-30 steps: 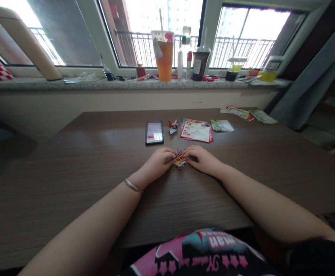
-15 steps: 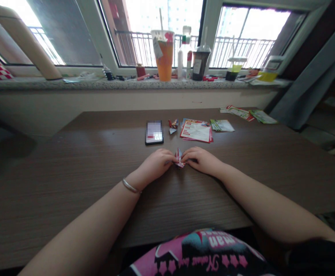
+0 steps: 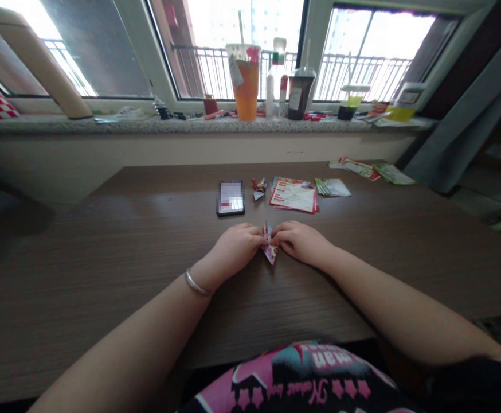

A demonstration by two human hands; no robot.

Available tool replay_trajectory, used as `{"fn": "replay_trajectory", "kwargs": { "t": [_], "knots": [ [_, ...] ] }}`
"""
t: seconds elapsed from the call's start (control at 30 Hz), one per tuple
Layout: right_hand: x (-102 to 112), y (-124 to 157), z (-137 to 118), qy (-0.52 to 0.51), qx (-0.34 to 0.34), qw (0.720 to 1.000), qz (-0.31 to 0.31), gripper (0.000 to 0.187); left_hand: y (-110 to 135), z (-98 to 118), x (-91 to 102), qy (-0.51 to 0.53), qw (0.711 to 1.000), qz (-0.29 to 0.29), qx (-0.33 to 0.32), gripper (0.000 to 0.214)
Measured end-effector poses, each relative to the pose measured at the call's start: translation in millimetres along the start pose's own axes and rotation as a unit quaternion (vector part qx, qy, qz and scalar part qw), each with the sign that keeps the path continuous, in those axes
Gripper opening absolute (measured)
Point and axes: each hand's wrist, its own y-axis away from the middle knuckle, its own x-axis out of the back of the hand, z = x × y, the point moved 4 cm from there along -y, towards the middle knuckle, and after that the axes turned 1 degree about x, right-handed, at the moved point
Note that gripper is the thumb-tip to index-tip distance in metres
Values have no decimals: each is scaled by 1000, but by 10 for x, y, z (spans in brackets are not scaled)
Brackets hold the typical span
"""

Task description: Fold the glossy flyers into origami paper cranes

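Note:
A small folded piece of printed paper (image 3: 270, 246), red, white and pink, rests on the brown wooden table (image 3: 104, 252) in front of me. My left hand (image 3: 233, 248) pinches its left side with curled fingers. My right hand (image 3: 300, 241) pinches its right side the same way. A pointed tip of the paper sticks out toward me between the two hands. A silver bangle (image 3: 196, 283) circles my left wrist.
Beyond my hands lie a phone (image 3: 230, 198), a small folded paper figure (image 3: 258, 188), a stack of red-and-white leaflets (image 3: 294, 195) and more leaflets (image 3: 332, 187) further right. Drink cups (image 3: 246, 80) and bottles line the windowsill (image 3: 104, 126).
The folded paper has been turned and pressed narrower between my fingers. Its yellow-and-red face no longer shows, and a thin pointed tip now faces me. My hands stayed in place.

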Motion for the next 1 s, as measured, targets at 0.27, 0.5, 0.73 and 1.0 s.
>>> {"fn": "replay_trajectory", "kwargs": {
  "t": [0.27,0.5,0.73,1.0],
  "knots": [
    [43,-10,-31,37,-11,999,-16,22,-1,97,64,-81,997,-10,5,23],
    [88,-14,-43,85,-2,996,-40,22,30,122,87,-93,996,-7,3,23],
    [138,0,-50,83,-7,994,-64,27,89,86,120,-103,994,-25,12,23],
    [172,22,-27,83,-12,992,-99,29,112,64,138,-99,994,-52,20,21]
  ]
}}
